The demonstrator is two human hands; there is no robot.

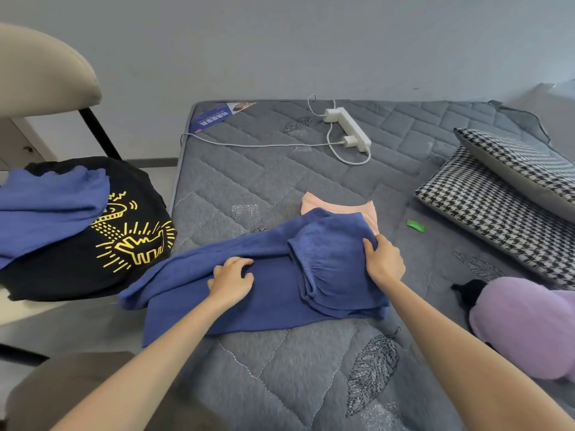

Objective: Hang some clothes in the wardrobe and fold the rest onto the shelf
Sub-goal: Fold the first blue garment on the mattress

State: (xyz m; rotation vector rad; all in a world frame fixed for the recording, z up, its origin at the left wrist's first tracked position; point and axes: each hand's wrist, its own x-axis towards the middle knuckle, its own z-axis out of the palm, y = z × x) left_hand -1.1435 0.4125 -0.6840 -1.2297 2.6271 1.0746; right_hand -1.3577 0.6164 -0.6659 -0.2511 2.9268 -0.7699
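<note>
knit garment (pixel 273 293) on the mattress (pixel 280 181), power strip (pixel 350 127) behind it, pillows (pixel 497 206) right, t-shirt (pixel 102 250) left, perhaps on a chair (pixel 40 70)

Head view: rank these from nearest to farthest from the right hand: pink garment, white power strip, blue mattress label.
1. pink garment: just beyond the right hand, partly under the blue garment in its grip.
2. white power strip: farther up the mattress, toward the wall.
3. blue mattress label: at the far left corner.
</note>
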